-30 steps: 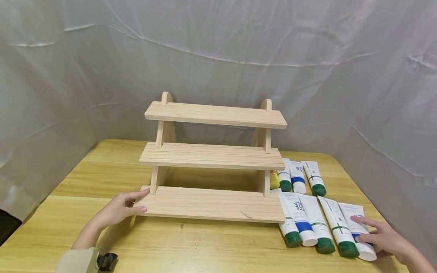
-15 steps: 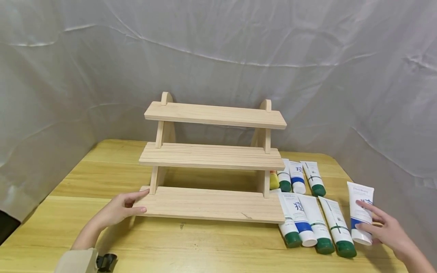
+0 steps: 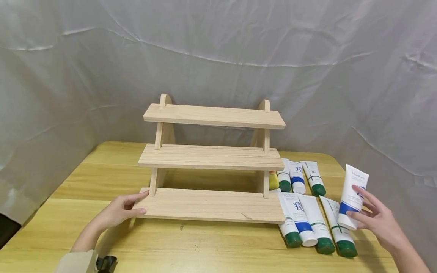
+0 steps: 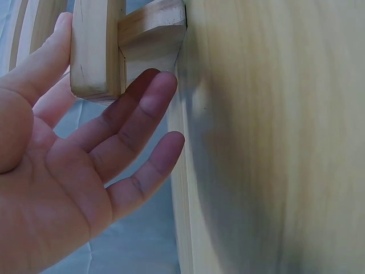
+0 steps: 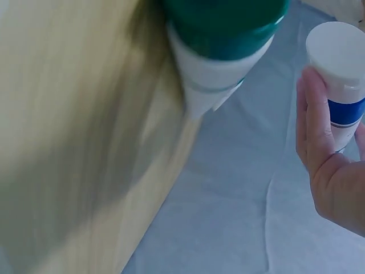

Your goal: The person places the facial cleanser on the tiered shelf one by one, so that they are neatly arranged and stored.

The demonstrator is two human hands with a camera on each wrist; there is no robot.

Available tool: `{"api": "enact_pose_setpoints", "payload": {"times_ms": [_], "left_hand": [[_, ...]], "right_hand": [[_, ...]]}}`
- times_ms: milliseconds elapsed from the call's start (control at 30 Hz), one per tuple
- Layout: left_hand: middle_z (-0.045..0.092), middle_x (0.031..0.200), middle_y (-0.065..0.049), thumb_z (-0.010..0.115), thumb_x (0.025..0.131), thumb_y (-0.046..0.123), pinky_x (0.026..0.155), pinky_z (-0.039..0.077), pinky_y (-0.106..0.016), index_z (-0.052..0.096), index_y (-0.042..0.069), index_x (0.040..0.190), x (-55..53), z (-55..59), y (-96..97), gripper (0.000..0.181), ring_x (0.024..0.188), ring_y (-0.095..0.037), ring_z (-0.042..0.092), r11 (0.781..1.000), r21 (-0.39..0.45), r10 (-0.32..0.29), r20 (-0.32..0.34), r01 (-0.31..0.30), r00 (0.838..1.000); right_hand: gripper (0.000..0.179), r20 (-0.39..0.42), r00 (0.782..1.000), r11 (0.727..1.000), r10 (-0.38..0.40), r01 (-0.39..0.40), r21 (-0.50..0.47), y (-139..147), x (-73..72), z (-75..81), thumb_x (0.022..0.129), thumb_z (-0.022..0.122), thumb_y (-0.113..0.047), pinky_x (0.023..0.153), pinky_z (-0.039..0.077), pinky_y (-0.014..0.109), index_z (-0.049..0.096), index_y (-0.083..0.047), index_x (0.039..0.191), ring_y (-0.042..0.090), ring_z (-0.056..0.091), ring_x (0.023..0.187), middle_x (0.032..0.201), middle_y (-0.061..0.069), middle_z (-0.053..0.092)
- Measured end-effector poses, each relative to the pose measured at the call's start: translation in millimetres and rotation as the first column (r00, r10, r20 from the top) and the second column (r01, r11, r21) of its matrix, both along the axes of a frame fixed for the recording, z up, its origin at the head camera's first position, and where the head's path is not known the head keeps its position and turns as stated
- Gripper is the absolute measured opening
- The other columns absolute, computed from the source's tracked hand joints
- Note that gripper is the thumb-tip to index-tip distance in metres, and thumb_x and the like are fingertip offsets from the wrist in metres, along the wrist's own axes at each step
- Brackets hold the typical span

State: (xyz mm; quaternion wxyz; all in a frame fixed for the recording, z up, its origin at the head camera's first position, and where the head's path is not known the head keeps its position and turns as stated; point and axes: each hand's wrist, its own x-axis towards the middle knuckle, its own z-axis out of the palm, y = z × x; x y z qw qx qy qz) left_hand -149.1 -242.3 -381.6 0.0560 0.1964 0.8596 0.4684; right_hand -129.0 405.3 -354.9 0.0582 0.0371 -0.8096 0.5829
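Head view: right hand point(image 3: 379, 220) grips blue-banded tube point(image 3: 349, 197) aloft; left hand point(image 3: 117, 209) pinches rack point(image 3: 211, 204) end. Carried low, it could knock green-capped tube point(image 3: 336, 221) just left of right hand.

Seeing pale, smooth wood on the rack point(image 3: 214, 151) — matt and unvarnished-looking, with fine straight grain and narrow grooves lining the middle shelf point(image 3: 209, 156). Looking yellower on the table point(image 3: 191, 242): smooth boards with wavy wood grain and a soft sheen towards the front edge. Finding smooth white plastic on the tubes point(image 3: 315, 218) lying by the table's right edge, with light glinting off one glossy green cap point(image 5: 225, 31). Showing similar plastic on the blue-banded tube point(image 3: 349, 193) near that same edge, with a satin finish on its white cap point(image 5: 336, 48). Noticing silvery-grey cloth point(image 3: 218, 49) beyond the back edge — wrinkled, faintly shiny along the creases, duller between them.
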Motion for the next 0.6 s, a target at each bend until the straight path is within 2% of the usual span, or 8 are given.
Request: {"api": "enact_pose_setpoints", "payload": {"times_ms": [100, 200, 300, 367, 433, 500, 533, 600], "left_hand": [[0.034, 0.127, -0.036, 0.063, 0.084, 0.016, 0.078, 0.040, -0.019, 0.041, -0.011, 0.127, 0.0, -0.3, 0.1, 0.055, 0.111, -0.040, 0.041, 1.000, 0.000, 0.002, -0.001, -0.002, 1.000], [0.035, 0.127, -0.036, 0.063, 0.084, 0.016, 0.078, 0.040, -0.019, 0.041, -0.012, 0.127, 0.0, -0.2, 0.3, 0.055, 0.111, -0.039, 0.041, 1.000, -0.001, -0.001, -0.004, 0.000, 1.000], [0.035, 0.127, -0.036, 0.063, 0.084, 0.015, 0.077, 0.041, -0.020, 0.041, -0.012, 0.126, 0.2, -0.3, 0.4, 0.055, 0.109, -0.039, 0.042, 1.000, 0.005, -0.005, -0.003, 0.005, 1.000], [0.035, 0.127, -0.036, 0.063, 0.084, 0.015, 0.077, 0.042, -0.020, 0.041, -0.012, 0.126, 0.5, -0.4, 0.3, 0.055, 0.109, -0.039, 0.042, 1.000, 0.004, -0.005, -0.006, 0.005, 1.000], [0.036, 0.127, -0.035, 0.063, 0.084, 0.015, 0.077, 0.042, -0.019, 0.042, -0.012, 0.126, 0.7, -0.3, 0.2, 0.054, 0.110, -0.039, 0.041, 1.000, 0.001, -0.005, -0.010, 0.005, 1.000], [0.036, 0.127, -0.035, 0.063, 0.084, 0.015, 0.078, 0.042, -0.019, 0.042, -0.011, 0.126, 0.8, -0.3, 0.3, 0.054, 0.110, -0.040, 0.040, 1.000, -0.002, -0.004, -0.013, 0.004, 1.000], [0.036, 0.127, -0.035, 0.063, 0.084, 0.015, 0.078, 0.041, -0.019, 0.042, -0.011, 0.126, 0.8, -0.2, 0.3, 0.054, 0.111, -0.040, 0.040, 1.000, -0.004, -0.003, -0.016, 0.003, 1.000], [0.036, 0.127, -0.035, 0.063, 0.084, 0.016, 0.078, 0.041, -0.019, 0.042, -0.011, 0.126, 0.7, 0.1, 0.4, 0.054, 0.111, -0.039, 0.040, 1.000, -0.006, -0.003, -0.015, 0.003, 1.000]], "right_hand": [[0.070, -0.024, 1.000, 1.000, 0.010, -0.011, -0.024, 6, -9.1, -8.8, 0.083, 0.055, 0.010, 0.050, 0.047, 0.028, 0.035, -0.027, 0.138, 0.004, 0.057, 0.077, 0.099, -0.016, 0.049], [0.071, -0.027, 1.000, 1.000, 0.007, -0.007, -0.017, 31, -28.0, -34.7, 0.084, 0.058, 0.004, 0.053, 0.049, 0.031, 0.029, -0.026, 0.141, 0.007, 0.057, 0.083, 0.109, -0.010, 0.046], [0.073, -0.059, 0.998, 0.993, 0.016, -0.023, -0.116, 49, -45.9, -58.4, 0.083, 0.059, 0.005, 0.056, 0.050, 0.033, 0.028, -0.025, 0.142, 0.010, 0.058, 0.088, 0.120, -0.002, 0.042], [0.074, -0.074, 0.997, 0.989, 0.016, -0.027, -0.145, 52, -53.3, -65.2, 0.083, 0.059, 0.005, 0.058, 0.051, 0.034, 0.027, -0.026, 0.142, 0.011, 0.058, 0.090, 0.124, 0.002, 0.038], [0.074, -0.111, 0.993, 0.975, 0.041, -0.064, -0.212, 47, -56.1, -64.7, 0.082, 0.057, 0.009, 0.058, 0.051, 0.035, 0.027, -0.022, 0.142, 0.014, 0.059, 0.091, 0.127, 0.006, 0.036], [0.073, -0.151, 0.986, 0.959, 0.072, -0.110, -0.263, 35, -54.0, -57.3, 0.082, 0.054, 0.013, 0.059, 0.051, 0.034, 0.026, -0.019, 0.142, 0.016, 0.059, 0.091, 0.126, 0.005, 0.038], [0.073, -0.154, 0.984, 0.955, 0.087, -0.127, -0.269, 26, -50.7, -49.8, 0.083, 0.054, 0.013, 0.060, 0.051, 0.033, 0.025, -0.019, 0.142, 0.016, 0.059, 0.091, 0.126, 0.004, 0.038], [0.072, -0.174, 0.976, 0.929, 0.134, -0.184, -0.320, 3, -41.2, -31.6, 0.083, 0.051, 0.014, 0.063, 0.051, 0.031, 0.025, -0.018, 0.142, 0.017, 0.059, 0.091, 0.125, 0.004, 0.039]]}}
